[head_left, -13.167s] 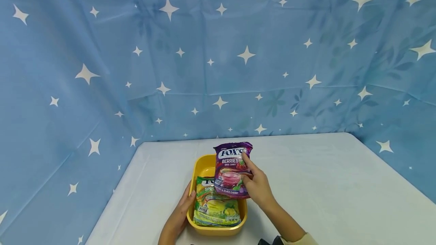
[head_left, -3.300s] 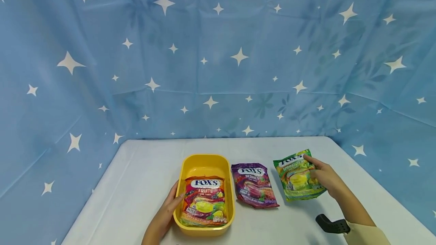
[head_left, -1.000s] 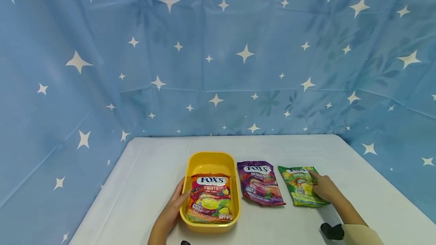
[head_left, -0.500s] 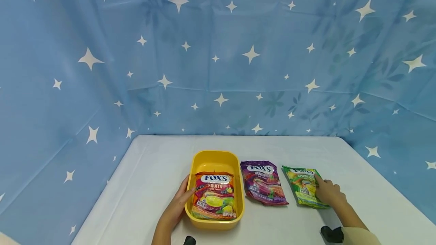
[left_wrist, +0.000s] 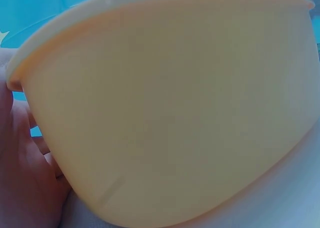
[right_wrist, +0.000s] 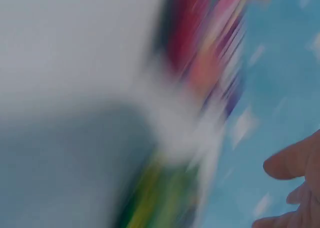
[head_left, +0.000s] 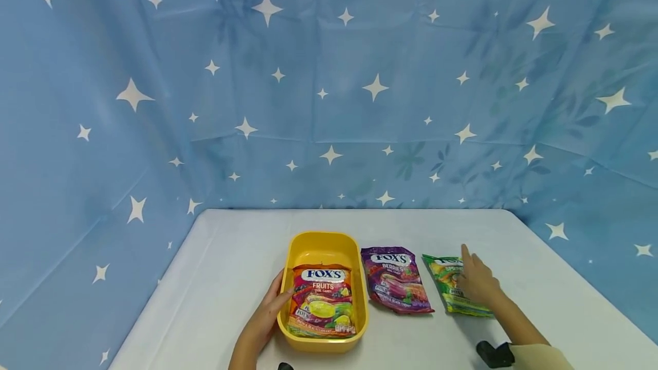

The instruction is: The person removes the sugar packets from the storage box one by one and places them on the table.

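Observation:
My left hand (head_left: 263, 317) grips the left side of a yellow plastic tub (head_left: 324, 346), thumb over its rim. In the left wrist view the tub's side wall (left_wrist: 170, 112) fills most of the picture, fingers (left_wrist: 25, 173) along its end. Inside the tub lies a red Fox's Fruits candy bag (head_left: 321, 304). Right of it on the table are a purple Fox's Berries candy bag (head_left: 396, 284) and a green Fox's Spring Tea candy bag (head_left: 444, 270). My right hand (head_left: 480, 283) hovers over the green bag, fingers extended and holding nothing, hiding part of it.
A white-covered table (head_left: 231, 256) carries everything. Behind it hangs a blue curtain (head_left: 329, 101) with white stars. A black band (head_left: 494, 354) sits at my right wrist. The right wrist view is heavily blurred.
Earlier my right hand held the purple bag over the tub, with the green one inside. Later it set the green bag down at the right. Now it has let go and risen off it.

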A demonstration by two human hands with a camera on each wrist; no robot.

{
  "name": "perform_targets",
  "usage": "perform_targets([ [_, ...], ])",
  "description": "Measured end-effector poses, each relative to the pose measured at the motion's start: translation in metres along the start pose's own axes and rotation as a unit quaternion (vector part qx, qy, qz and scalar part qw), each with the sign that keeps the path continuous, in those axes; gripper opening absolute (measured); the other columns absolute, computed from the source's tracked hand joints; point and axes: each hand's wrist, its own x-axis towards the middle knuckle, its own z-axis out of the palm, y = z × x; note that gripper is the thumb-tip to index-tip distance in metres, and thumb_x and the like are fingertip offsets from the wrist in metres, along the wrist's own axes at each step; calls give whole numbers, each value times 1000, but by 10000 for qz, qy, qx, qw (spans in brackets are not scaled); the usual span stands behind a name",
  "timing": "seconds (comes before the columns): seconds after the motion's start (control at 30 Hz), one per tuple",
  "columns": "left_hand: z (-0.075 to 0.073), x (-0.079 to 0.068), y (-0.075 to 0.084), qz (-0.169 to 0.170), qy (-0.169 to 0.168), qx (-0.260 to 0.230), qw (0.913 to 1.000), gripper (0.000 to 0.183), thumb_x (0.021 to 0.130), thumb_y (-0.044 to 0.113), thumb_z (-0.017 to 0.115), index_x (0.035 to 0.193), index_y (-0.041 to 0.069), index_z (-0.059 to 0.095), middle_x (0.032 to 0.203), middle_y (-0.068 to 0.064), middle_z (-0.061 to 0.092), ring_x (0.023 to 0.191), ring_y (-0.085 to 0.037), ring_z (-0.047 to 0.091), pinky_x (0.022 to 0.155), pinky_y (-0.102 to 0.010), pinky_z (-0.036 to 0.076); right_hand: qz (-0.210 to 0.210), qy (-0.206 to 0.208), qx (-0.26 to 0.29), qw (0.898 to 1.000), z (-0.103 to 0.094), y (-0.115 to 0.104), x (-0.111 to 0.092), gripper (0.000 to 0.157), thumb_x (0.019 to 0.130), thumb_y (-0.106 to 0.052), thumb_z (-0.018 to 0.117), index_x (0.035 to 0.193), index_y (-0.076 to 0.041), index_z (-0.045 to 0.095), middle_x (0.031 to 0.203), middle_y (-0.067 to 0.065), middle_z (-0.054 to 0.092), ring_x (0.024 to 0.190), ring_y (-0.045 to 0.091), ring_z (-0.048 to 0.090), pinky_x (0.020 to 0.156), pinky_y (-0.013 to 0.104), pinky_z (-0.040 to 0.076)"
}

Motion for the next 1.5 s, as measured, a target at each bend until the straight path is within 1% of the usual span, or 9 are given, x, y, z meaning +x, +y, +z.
perform_targets([
  [0.13, -1, -1, 0, -25, 20, 12, 10000, 68, 94, 30, 43, 147, 10, 6, 153, -20, 1, 138, -42, 1, 107, -60, 8, -960, 233, 1032, 9897, 1, -69, -10, 70, 92, -13, 47, 140, 13, 4, 142, 39, 12, 129, 54, 15, 103, 63, 20],
  [0.23, 1, 0, -2, -7, -18, -42, 10000, 69, 94, 32, 43, 147, 10, 5, 153, -20, 0, 138, -41, 1, 108, -59, 8, -1161, -34, 1970, 9735, 11, -117, -18, 74, 93, -21, 49, 144, 5, 1, 149, 29, 5, 135, 47, 7, 107, 59, 11],
  [0.37, 5, -3, -6, -103, -98, -114, 9998, 70, 94, 33, 42, 147, 9, 4, 152, -21, -1, 137, -43, 1, 108, -58, 9, -1154, -764, 3067, 9417, 36, -169, -33, 78, 91, -29, 52, 146, -3, 3, 152, 22, 2, 137, 44, 3, 105, 63, 8],
  [0.5, 9, -6, -9, -183, -104, -152, 9997, 71, 94, 34, 42, 147, 8, 4, 152, -21, -2, 137, -43, 0, 108, -58, 8, -645, -1331, 4163, 8971, 56, -200, -42, 81, 90, -34, 54, 148, -10, 3, 152, 22, 2, 134, 49, 7, 101, 68, 11],
  [0.73, 11, -6, -4, -54, -148, -126, 9998, 71, 94, 35, 43, 147, 9, 4, 152, -21, -1, 138, -42, -1, 108, -58, 6, 253, -1172, 5179, 8470, 70, -207, -36, 82, 88, -22, 52, 147, -6, -3, 150, 27, 2, 134, 49, 6, 105, 64, 9],
  [0.97, 11, -1, -1, -22, -9, 4, 10000, 70, 93, 33, 44, 148, 10, 6, 153, -19, 0, 138, -41, -1, 107, -58, 6, 603, -1388, 5315, 8334, 65, -207, -28, 89, 86, -23, 54, 145, -4, -11, 150, 27, -4, 135, 48, 4, 106, 62, 7],
  [1.03, 10, 0, 0, -74, 52, 22, 10000, 70, 93, 33, 44, 148, 11, 6, 153, -19, 0, 138, -41, 0, 107, -59, 7, 686, -1427, 5451, 8233, 64, -208, -26, 90, 86, -21, 54, 144, -4, -12, 149, 27, -6, 135, 48, 3, 106, 61, 6],
  [1.3, 3, 1, 0, -120, 151, 72, 9998, 70, 93, 35, 44, 148, 12, 7, 153, -20, 4, 138, -42, 3, 107, -60, 8, 470, -1527, 6323, 7581, 68, -207, -21, 89, 84, -10, 52, 144, -3, -14, 150, 26, -5, 136, 46, 4, 107, 61, 6],
  [1.5, 1, 2, 0, -53, 121, 107, 9999, 70, 93, 34, 43, 148, 11, 7, 152, -20, 3, 138, -42, 3, 107, -59, 10, 45, -1604, 6149, 7721, 70, -204, -21, 86, 86, -15, 52, 145, -5, -9, 152, 21, -7, 136, 44, 10, 108, 55, 18],
])
